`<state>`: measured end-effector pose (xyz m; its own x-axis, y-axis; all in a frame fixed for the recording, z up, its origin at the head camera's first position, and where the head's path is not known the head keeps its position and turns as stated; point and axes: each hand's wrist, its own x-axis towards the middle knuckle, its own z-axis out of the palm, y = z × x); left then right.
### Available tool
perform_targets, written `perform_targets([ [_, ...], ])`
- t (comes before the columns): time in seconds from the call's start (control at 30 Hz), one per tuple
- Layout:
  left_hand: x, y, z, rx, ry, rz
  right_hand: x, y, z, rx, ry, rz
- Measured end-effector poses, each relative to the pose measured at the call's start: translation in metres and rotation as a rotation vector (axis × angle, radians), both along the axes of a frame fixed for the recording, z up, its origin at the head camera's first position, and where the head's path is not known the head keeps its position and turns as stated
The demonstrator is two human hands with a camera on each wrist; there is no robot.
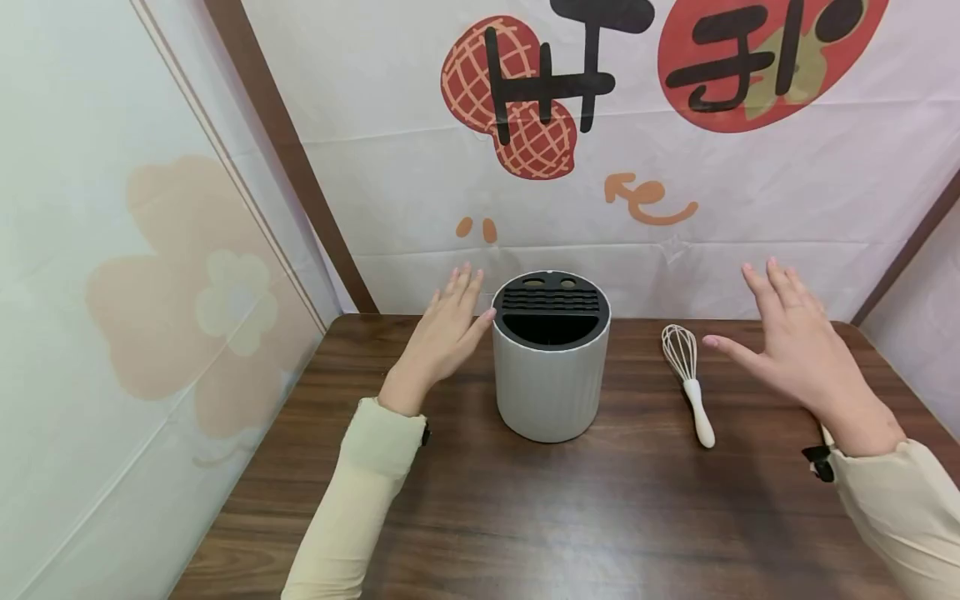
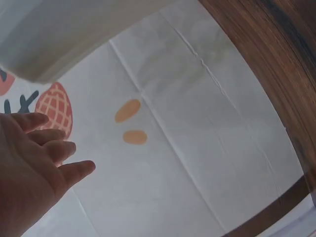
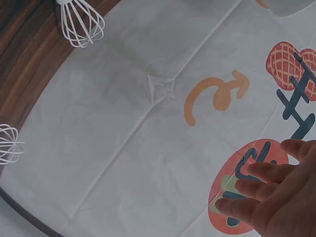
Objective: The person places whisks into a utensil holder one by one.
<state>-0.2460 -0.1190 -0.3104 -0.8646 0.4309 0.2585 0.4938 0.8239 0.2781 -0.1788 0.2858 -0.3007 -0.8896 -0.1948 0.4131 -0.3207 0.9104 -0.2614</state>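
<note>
A ribbed light-grey utensil holder [image 1: 550,383] with a black slotted top stands upright on the table. My left hand [image 1: 442,335] is just left of it, fingers straight and holding nothing; whether the thumb touches the rim I cannot tell. In the left wrist view, part of the holder [image 2: 74,34] shows above the hand [image 2: 34,168]. To its right a white whisk [image 1: 692,387] lies on the wood. My right hand [image 1: 806,358] hovers right of that whisk, fingers spread, holding nothing. The right wrist view shows a second whisk [image 3: 9,144], mostly hidden by my hand in the head view.
The dark brown wooden table [image 1: 525,525] ends at a white printed cloth wall [image 1: 390,167] behind the holder. Another pale cloth panel [image 1: 67,208] stands along the left side.
</note>
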Motion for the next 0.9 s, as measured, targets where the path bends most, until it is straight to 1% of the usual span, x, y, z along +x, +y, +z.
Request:
perform_targets([
  [0.17,-0.006,0.014,0.002,-0.012,-0.001,-0.024,0.004,0.005,-0.001,-0.045,0.000,-0.002],
  [0.37,-0.012,0.023,0.002,-0.059,-0.005,-0.027,0.008,0.015,-0.010,-0.124,0.005,-0.062],
  [0.47,-0.014,0.026,0.000,-0.069,-0.010,-0.031,0.010,0.021,-0.014,-0.132,0.007,-0.090],
  [0.67,-0.015,0.028,-0.003,-0.054,-0.022,-0.047,0.015,0.035,-0.024,-0.118,-0.075,-0.178],
  [0.8,-0.014,0.028,-0.004,-0.051,-0.028,-0.044,0.017,0.047,-0.031,-0.121,-0.105,-0.209],
  [0.9,-0.014,0.028,-0.006,-0.045,-0.020,-0.041,0.015,0.057,-0.037,-0.130,-0.104,-0.229],
])
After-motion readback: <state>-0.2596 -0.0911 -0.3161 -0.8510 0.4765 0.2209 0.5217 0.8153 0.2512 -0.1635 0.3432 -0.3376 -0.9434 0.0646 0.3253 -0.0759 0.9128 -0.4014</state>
